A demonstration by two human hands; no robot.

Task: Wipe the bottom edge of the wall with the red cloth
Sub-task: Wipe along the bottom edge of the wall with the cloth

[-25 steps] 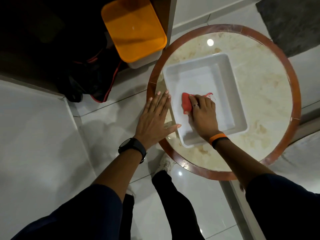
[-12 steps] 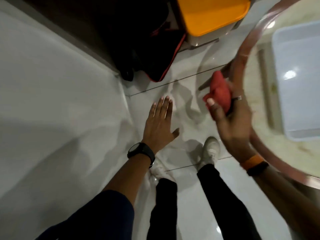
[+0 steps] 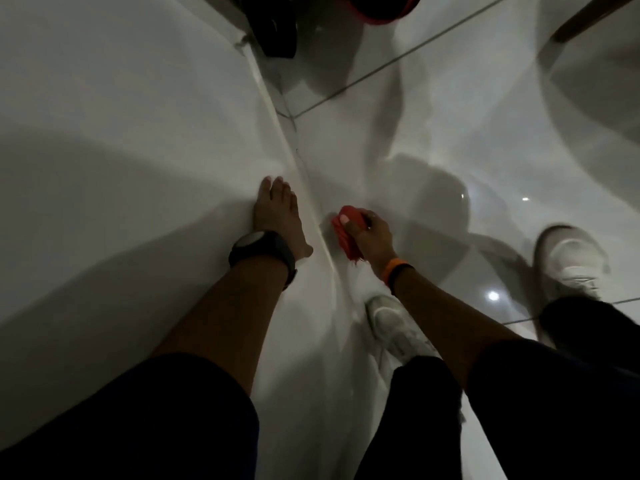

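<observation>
Wall (image 3: 104, 133): white and bare, filling the left side; the left hand (image 3: 277, 216) lies flat against it, fingers spread, just above the bottom edge.
Bottom edge (image 3: 294, 157): runs up the middle; open ahead of both hands as far as the dark bag.
Dark bag (image 3: 277, 26): stands at the far end of the edge, blocking it there.
Right hand (image 3: 372, 233): its grip closed round the red cloth (image 3: 346, 233), on the floor just beside the edge.
Near stretch: a white shoe (image 3: 391, 323) stands close beside the edge behind the right hand.
Floor (image 3: 450, 116): glossy tile, open to the right; the other shoe (image 3: 568, 261) is well apart.
</observation>
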